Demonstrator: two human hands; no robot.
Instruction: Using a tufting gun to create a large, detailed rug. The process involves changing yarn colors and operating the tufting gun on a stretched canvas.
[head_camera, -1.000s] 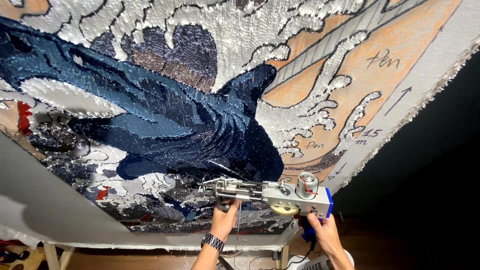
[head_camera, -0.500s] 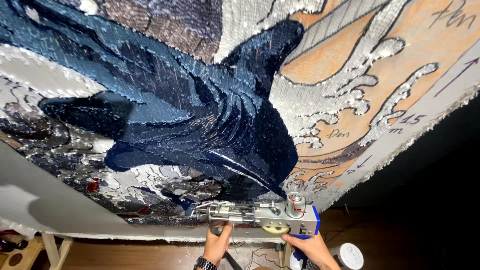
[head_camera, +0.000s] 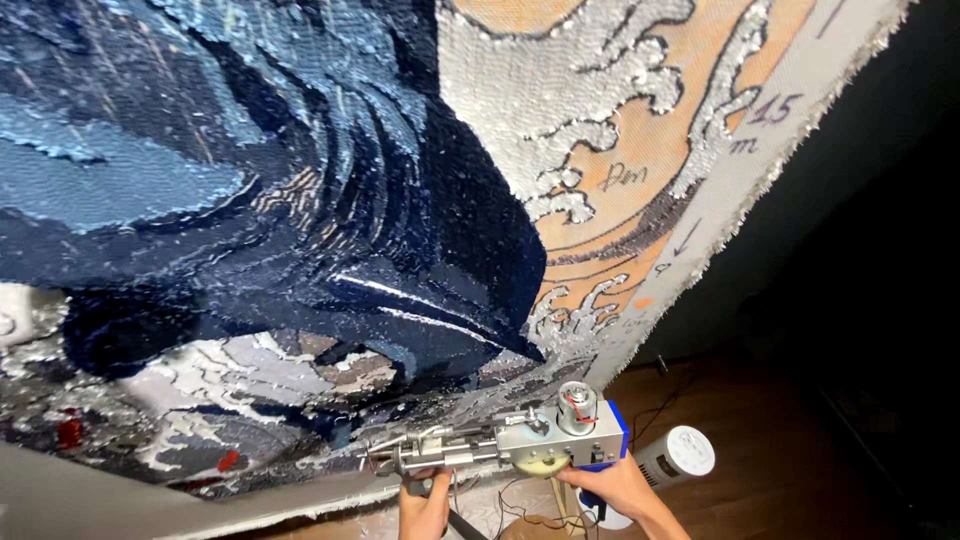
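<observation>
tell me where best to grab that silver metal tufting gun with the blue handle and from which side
Best taken in two places from below, probably. The silver metal tufting gun with the blue handle lies level with its needle end against the tufted cloth, so the right hand wraps the blue rear grip under the motor, and the left hand takes the front grip beneath the slim barrel. Top holds gears and motor.

No packages, signs, screens visible. Only handwritten dark marks and arrows (head_camera: 772, 108) on bare orange-beige backing cloth, well above fingers.
</observation>
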